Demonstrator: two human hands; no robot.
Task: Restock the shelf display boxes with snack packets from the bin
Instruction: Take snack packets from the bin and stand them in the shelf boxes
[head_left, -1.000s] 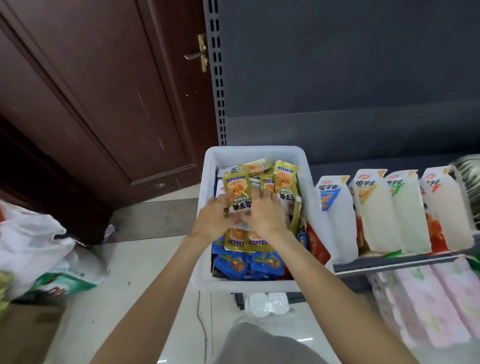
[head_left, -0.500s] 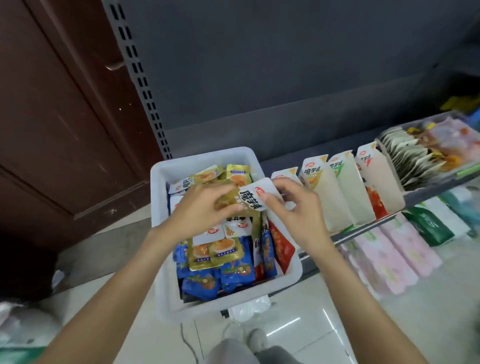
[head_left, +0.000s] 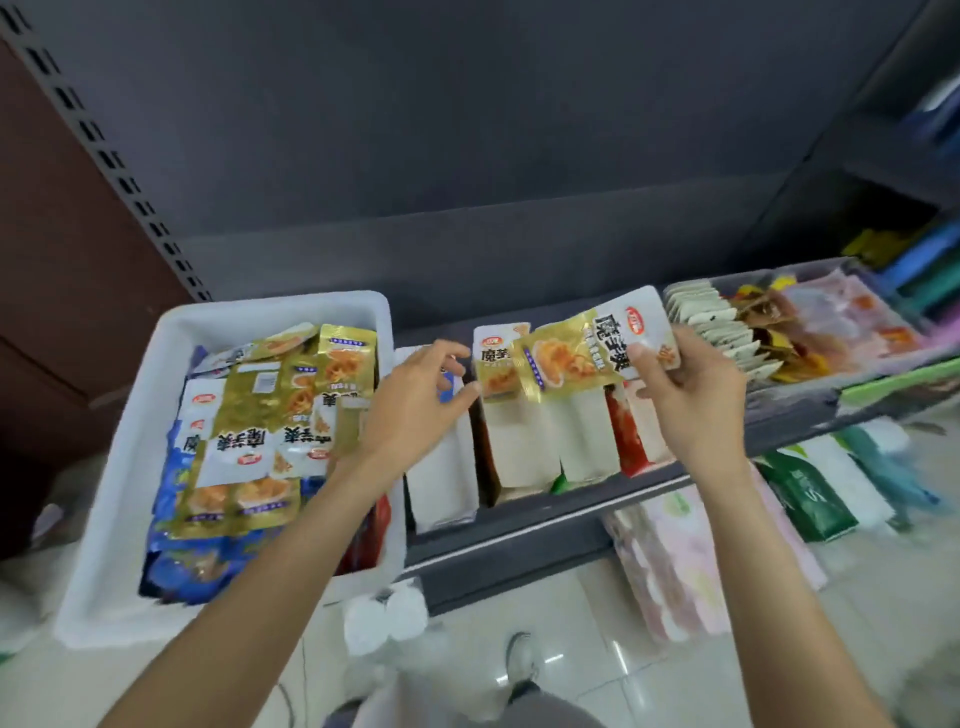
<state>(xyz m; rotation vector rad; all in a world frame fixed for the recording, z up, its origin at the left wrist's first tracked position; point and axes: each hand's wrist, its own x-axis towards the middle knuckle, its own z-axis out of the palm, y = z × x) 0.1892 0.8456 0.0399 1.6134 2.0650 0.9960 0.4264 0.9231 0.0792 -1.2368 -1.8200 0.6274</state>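
A white bin (head_left: 119, 447) on the left holds several gold, white and blue snack packets (head_left: 270, 415). My right hand (head_left: 691, 400) grips a small stack of gold-and-white packets (head_left: 582, 353), held above the row of white display boxes (head_left: 540, 441) on the grey shelf. My left hand (head_left: 415, 400) hovers between the bin and the leftmost display box (head_left: 441, 483), fingers loosely spread, holding nothing; one fingertip reaches toward the lower left corner of the held packets.
A clear tray (head_left: 800, 332) of white and mixed packets sits on the shelf at right. The grey shelf edge (head_left: 519, 540) runs below the boxes. Pink and green packs (head_left: 810, 493) lie on the lower level. My shoe (head_left: 519, 660) shows on the tiled floor.
My right hand has carried the gold-and-white packets from over the bin rightward to above the display boxes. My left hand let go and followed partway. The view swung right.
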